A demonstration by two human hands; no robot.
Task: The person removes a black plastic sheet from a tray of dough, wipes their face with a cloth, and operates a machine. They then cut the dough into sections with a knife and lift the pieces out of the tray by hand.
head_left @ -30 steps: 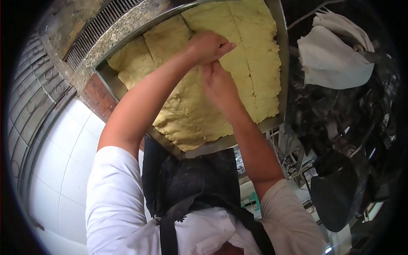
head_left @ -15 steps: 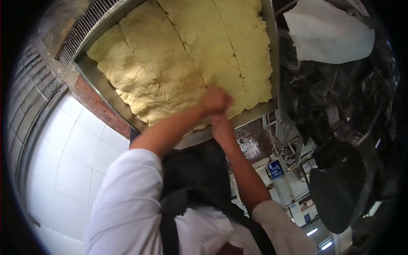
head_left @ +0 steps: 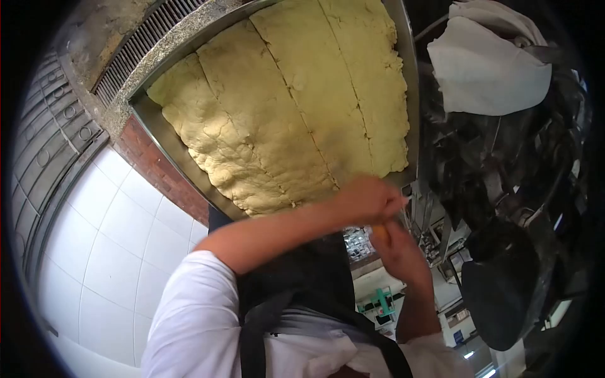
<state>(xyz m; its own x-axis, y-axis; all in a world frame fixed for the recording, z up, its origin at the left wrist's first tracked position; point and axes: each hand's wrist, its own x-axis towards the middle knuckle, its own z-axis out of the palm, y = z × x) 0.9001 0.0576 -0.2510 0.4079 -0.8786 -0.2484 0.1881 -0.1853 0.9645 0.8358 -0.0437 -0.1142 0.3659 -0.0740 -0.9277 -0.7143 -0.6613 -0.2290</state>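
My left hand (head_left: 372,200) reaches across from the left, with its fingers closed and blurred by motion. What it grips, if anything, cannot be made out. Just below it, close to or touching it, my right hand (head_left: 398,249) is closed round a small orange-yellow thing (head_left: 380,233), mostly hidden by the fingers. Both hands are at the near right edge of a large metal tray (head_left: 411,126). Pale yellow dough (head_left: 309,82) lies flat in the tray, with long cuts running through it and a rough, uneven edge.
At the upper right, a whitish cloth (head_left: 488,69) lies over dark objects. A dark rounded thing (head_left: 501,290) stands at the lower right. White tiles (head_left: 107,252) and a brick edge (head_left: 161,167) are on the left, near a metal grille (head_left: 53,132).
Both hands have moved right and nearer my body, off the dough to the tray's near right edge. The orange-yellow thing now shows in my right hand. The view has shifted slightly.
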